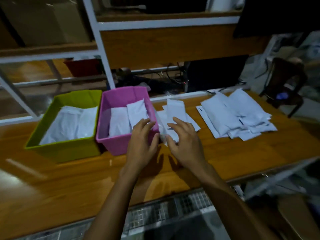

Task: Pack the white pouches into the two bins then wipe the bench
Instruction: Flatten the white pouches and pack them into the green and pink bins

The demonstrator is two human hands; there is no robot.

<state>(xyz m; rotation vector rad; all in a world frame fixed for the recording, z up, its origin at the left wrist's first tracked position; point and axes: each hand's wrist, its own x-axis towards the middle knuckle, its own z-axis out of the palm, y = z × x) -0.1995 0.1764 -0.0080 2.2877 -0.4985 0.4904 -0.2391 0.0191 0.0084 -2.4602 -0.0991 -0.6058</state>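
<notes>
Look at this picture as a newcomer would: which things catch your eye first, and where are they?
The pink bin and the green bin stand side by side, left on the bench, both holding white pouches. A pile lies at the right; the left hand is at the pink bin's near corner, the right hand over a smaller heap beside it.

Dim, bluish light, and the shelves (155, 23) behind sink into darkness. Motion blur smears the bench (69, 179) along its left edge, where a pale glare streak shows.
</notes>
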